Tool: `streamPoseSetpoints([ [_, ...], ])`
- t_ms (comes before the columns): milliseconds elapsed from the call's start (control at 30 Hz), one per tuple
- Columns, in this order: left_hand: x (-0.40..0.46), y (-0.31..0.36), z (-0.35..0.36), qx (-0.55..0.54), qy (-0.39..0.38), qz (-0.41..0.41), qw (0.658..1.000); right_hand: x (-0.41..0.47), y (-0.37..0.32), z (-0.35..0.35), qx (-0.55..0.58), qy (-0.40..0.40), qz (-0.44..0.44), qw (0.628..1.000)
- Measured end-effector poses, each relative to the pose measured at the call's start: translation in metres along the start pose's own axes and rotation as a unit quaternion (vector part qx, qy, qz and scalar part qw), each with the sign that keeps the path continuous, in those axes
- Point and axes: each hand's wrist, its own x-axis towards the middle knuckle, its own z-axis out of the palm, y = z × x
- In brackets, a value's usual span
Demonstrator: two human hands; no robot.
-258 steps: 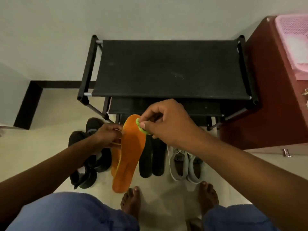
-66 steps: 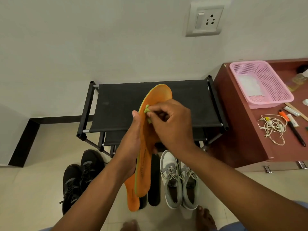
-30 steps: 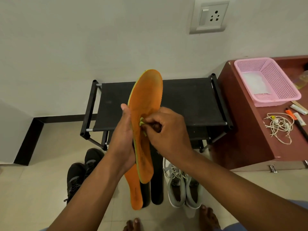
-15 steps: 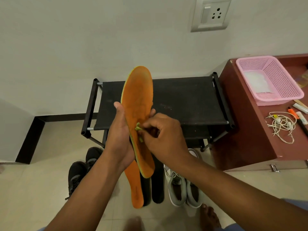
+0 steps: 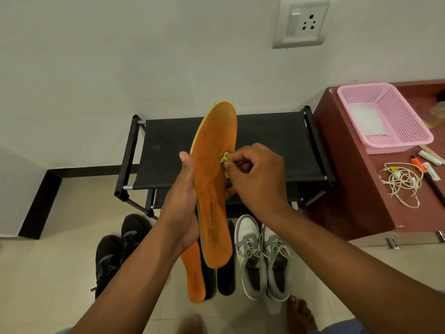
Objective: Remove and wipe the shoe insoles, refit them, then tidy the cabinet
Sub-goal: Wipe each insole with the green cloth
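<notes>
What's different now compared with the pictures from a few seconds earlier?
The left hand has lifted the orange insole from down by the shoes to upright before the black rack. The right hand, pinching the green cloth, has rubbed down and back up it. The shoes on the floor have not moved.

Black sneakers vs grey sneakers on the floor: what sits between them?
Head view: between the black sneakers and grey sneakers lie two dark insoles; the second orange insole hangs in front of them from the left hand.
</notes>
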Motion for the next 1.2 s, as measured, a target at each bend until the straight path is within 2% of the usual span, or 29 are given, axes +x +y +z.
streamPoseSetpoints([
  [167, 0.002, 0.002, -0.006, -0.012, 0.025, -0.014, 1.0, -0.022, -0.011, 0.011, 0.041, -0.095, -0.025, 0.994],
  [267, 0.003, 0.001, -0.009, -0.011, 0.021, -0.017, 1.0, -0.026, -0.013, 0.014, 0.034, -0.113, -0.046, 0.992],
  [333, 0.002, 0.0, -0.006, -0.007, 0.016, -0.019, 1.0, -0.021, -0.012, 0.011, 0.019, -0.101, -0.051, 0.993],
  [433, -0.001, -0.005, 0.003, 0.008, -0.009, -0.02, 1.0, -0.009, -0.008, 0.003, -0.003, -0.035, -0.043, 0.998],
  [533, -0.005, -0.011, 0.011, 0.02, -0.033, -0.03, 0.999, 0.01, 0.002, -0.007, -0.022, 0.038, 0.004, 0.999],
  [633, -0.005, -0.016, 0.015, 0.025, -0.036, -0.032, 0.999, 0.017, 0.007, -0.011, -0.005, 0.047, 0.043, 0.998],
  [767, -0.003, -0.011, 0.011, 0.002, -0.019, -0.027, 0.999, 0.003, -0.004, -0.003, 0.029, -0.006, 0.032, 0.999],
  [967, 0.003, 0.001, -0.005, -0.043, 0.041, -0.02, 0.998, -0.026, -0.023, 0.011, 0.034, -0.125, -0.074, 0.989],
  [1200, 0.006, 0.001, -0.011, -0.08, 0.039, -0.03, 0.996, -0.019, -0.019, 0.007, 0.002, -0.212, -0.076, 0.974],
])
